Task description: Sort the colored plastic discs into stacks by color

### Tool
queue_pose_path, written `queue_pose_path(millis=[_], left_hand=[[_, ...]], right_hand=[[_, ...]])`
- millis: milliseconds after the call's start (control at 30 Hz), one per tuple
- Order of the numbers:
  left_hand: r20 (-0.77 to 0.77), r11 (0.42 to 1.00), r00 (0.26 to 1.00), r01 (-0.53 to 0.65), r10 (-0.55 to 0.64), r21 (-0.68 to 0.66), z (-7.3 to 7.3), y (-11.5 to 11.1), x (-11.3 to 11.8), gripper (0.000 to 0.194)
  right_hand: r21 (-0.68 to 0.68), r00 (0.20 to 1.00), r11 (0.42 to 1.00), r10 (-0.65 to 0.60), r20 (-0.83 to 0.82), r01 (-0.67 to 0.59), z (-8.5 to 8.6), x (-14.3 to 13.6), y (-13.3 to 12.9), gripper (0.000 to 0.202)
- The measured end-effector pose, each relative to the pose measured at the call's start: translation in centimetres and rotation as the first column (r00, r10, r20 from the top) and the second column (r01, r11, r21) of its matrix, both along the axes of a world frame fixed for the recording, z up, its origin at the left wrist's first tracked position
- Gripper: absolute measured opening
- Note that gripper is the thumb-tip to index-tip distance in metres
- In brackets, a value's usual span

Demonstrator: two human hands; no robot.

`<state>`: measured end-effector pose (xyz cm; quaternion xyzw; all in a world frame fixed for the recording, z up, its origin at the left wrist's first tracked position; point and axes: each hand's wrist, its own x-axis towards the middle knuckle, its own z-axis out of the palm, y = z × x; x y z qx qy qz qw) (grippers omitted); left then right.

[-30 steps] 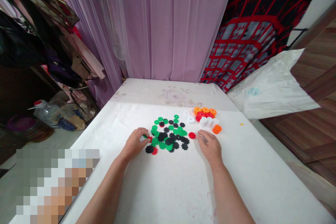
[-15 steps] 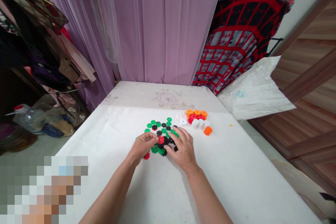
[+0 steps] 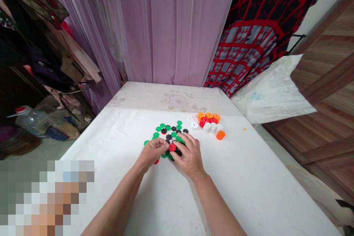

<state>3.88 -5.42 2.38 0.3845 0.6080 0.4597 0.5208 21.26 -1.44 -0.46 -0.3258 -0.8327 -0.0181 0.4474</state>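
A red notched plastic disc [image 3: 172,147] is held up over a loose pile of similar discs. My left hand [image 3: 152,152] pinches its left edge between thumb and forefinger. From the other side, my right hand [image 3: 191,158] has thumb and forefinger closed around the same disc, its other fingers stretched over the pile. Beneath and behind the hands lie several green discs [image 3: 155,135] and black discs [image 3: 168,137]. Another red disc [image 3: 156,162] shows beside my left wrist. My right hand covers part of the pile.
Right of the pile stand grouped orange discs [image 3: 209,116], red discs [image 3: 204,121] and white discs [image 3: 212,128], with a separate orange stack [image 3: 220,135]. Loose white pieces [image 3: 194,125] lie nearby. A white cloth covers the table [image 3: 238,184]. A white bag [image 3: 273,92] hangs at its right edge.
My right hand has moved left, bringing its thumb and forefinger onto the red disc. My left hand keeps its pinch. The whole view has shifted slightly.
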Motion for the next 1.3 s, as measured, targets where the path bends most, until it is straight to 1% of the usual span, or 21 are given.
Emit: queue_pose_path(millis=[100, 167, 200, 233, 300, 333, 367, 433, 500, 600, 700, 833, 1100, 1300], left_hand=[[-0.057, 0.995, 0.997, -0.039, 0.045, 0.093, -0.5, 0.2, -0.5, 0.043], [-0.175, 0.979, 0.976, -0.095, 0.127, 0.179, -0.8, 0.3, -1.2, 0.036], [-0.264, 0.967, 0.946, -0.131, 0.188, 0.218, -1.0, 0.3, -1.7, 0.032], [-0.368, 0.955, 0.896, -0.164, 0.249, 0.246, -1.2, 0.3, -2.3, 0.028], [-0.543, 0.936, 0.767, -0.226, 0.341, 0.269, -1.5, 0.3, -3.6, 0.019], [-0.604, 0.930, 0.709, -0.249, 0.365, 0.269, -1.6, 0.3, -4.3, 0.018], [-0.649, 0.926, 0.661, -0.273, 0.378, 0.261, -1.8, 0.3, -4.9, 0.017], [-0.699, 0.910, 0.586, -0.321, 0.408, 0.262, -2.1, 0.2, -6.1, 0.017], [-0.715, 0.896, 0.552, -0.361, 0.428, 0.258, -2.3, 0.1, -6.9, 0.018], [-0.713, 0.892, 0.559, -0.393, 0.424, 0.223, -2.6, 0.0, -7.4, 0.020], [-0.704, 0.901, 0.584, -0.391, 0.403, 0.191, -2.7, 0.1, -7.4, 0.022], [-0.707, 0.905, 0.588, -0.384, 0.394, 0.185, -2.6, 0.1, -7.2, 0.023], [-0.703, 0.908, 0.595, -0.377, 0.390, 0.185, -2.7, 0.1, -7.2, 0.022], [-0.715, 0.913, 0.593, -0.374, 0.371, 0.164, -2.3, 0.0, -7.0, 0.022]], right_hand=[[0.018, 0.999, 0.999, -0.027, -0.043, 0.027, -0.5, 0.8, 0.8, 0.019], [0.022, 0.993, 0.996, -0.081, -0.086, 0.083, -1.1, 2.0, 1.9, 0.018], [0.023, 0.986, 0.991, -0.125, -0.108, 0.129, -1.6, 2.9, 2.6, 0.018], [0.022, 0.975, 0.983, -0.176, -0.137, 0.181, -2.1, 3.8, 3.3, 0.018], [0.007, 0.950, 0.963, -0.263, -0.171, 0.268, -3.2, 5.8, 4.6, 0.020], [-0.005, 0.938, 0.954, -0.297, -0.181, 0.301, -3.7, 6.7, 5.1, 0.022], [-0.023, 0.927, 0.944, -0.327, -0.183, 0.329, -4.3, 7.5, 5.6, 0.025], [-0.083, 0.915, 0.930, -0.367, -0.169, 0.358, -5.1, 8.5, 6.1, 0.029], [-0.139, 0.916, 0.923, -0.378, -0.137, 0.360, -5.7, 8.9, 6.3, 0.029], [-0.182, 0.929, 0.922, -0.360, -0.082, 0.342, -6.0, 8.7, 6.1, 0.027], [-0.220, 0.932, 0.912, -0.361, -0.032, 0.346, -5.9, 8.4, 5.8, 0.027], [-0.263, 0.925, 0.889, -0.378, 0.037, 0.374, -5.5, 8.3, 5.6, 0.027], [-0.304, 0.904, 0.851, -0.401, 0.147, 0.427, -4.8, 8.0, 5.0, 0.025], [-0.309, 0.901, 0.846, -0.401, 0.168, 0.434, -4.6, 7.9, 4.9, 0.027]])
